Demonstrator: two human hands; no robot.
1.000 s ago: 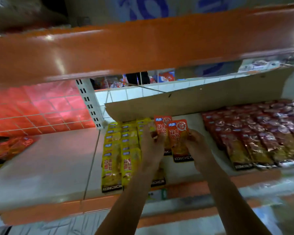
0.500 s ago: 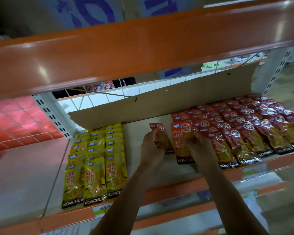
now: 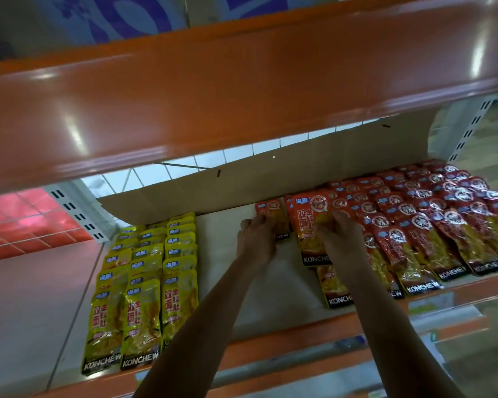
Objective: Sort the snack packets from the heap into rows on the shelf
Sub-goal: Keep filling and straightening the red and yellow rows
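Both my hands reach into the shelf's [image 3: 273, 285] middle gap. My left hand [image 3: 256, 239] grips a small red snack packet [image 3: 273, 215] near the cardboard backing. A larger red packet [image 3: 309, 225] is held in my right hand [image 3: 341, 239] above another red packet [image 3: 332, 285] that lies flat. Rows of red packets [image 3: 431, 219] fill the shelf to the right. To the left lie three rows of yellow packets [image 3: 144, 282].
The orange beam of the upper shelf [image 3: 242, 90] hangs low over the work area. A brown cardboard sheet [image 3: 270, 179] stands along the back. A slotted white upright [image 3: 78, 214] marks the left end, with a bare shelf board [image 3: 26, 305] beyond it.
The view has shifted left to right, and both hands with their red packets have moved from beside the yellow rows toward the red rows.
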